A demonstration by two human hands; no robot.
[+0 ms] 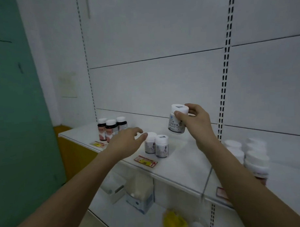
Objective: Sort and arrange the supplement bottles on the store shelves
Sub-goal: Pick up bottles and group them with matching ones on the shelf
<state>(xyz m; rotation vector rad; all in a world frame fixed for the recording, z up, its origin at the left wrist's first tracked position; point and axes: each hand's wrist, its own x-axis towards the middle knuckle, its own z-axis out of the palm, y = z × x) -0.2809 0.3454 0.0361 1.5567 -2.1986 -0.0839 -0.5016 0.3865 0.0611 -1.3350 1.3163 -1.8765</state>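
Observation:
My right hand grips a white supplement bottle by its cap and shoulder, held above the white shelf. Two matching white bottles stand side by side near the shelf's front edge. My left hand hovers with relaxed fingers just left of them, its fingertips at the cap of the left bottle. Three dark bottles with white caps stand in a cluster at the shelf's back left, partly behind my left hand.
A group of several white-capped bottles stands on the adjoining shelf to the right. Red and yellow price tags sit on the shelf's front edge. Below, a lower shelf holds a boxed item and a yellow object. A green wall is on the left.

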